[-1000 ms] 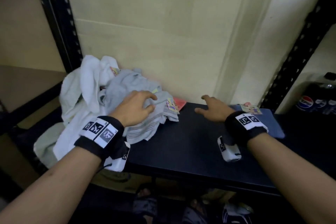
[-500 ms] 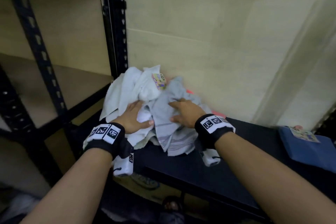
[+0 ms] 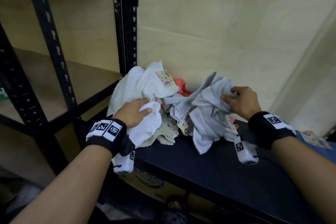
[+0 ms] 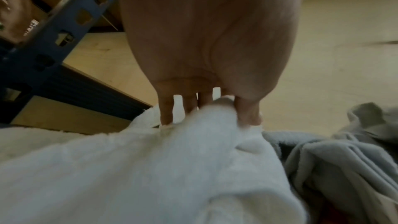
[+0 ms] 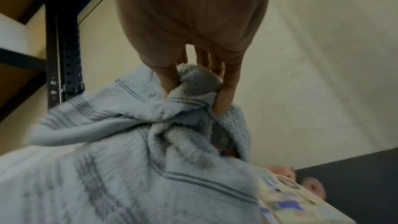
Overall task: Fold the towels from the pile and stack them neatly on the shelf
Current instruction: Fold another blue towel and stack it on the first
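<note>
A heap of towels (image 3: 145,85) lies at the left end of the dark shelf board (image 3: 218,165). My right hand (image 3: 236,99) grips a bunched grey striped towel (image 3: 203,112) and holds it up to the right of the heap; the right wrist view shows the fingers (image 5: 224,94) curled into the grey striped towel (image 5: 129,159). My left hand (image 3: 135,110) grips a white towel (image 3: 149,125) at the heap's front, its fingers (image 4: 247,113) dug into the white towel (image 4: 150,168). A red cloth (image 3: 181,85) peeks from behind.
A folded blue towel (image 3: 316,142) lies at the far right of the shelf board. A black slotted upright (image 3: 127,23) stands just left of the heap, with another rack (image 3: 49,45) and wooden shelves beyond. The pale wall is close behind.
My right hand crossed from the shelf's middle to the heap, took the grey towel and pulled it up to the right. My left hand shifted from the grey towel onto the white one.
</note>
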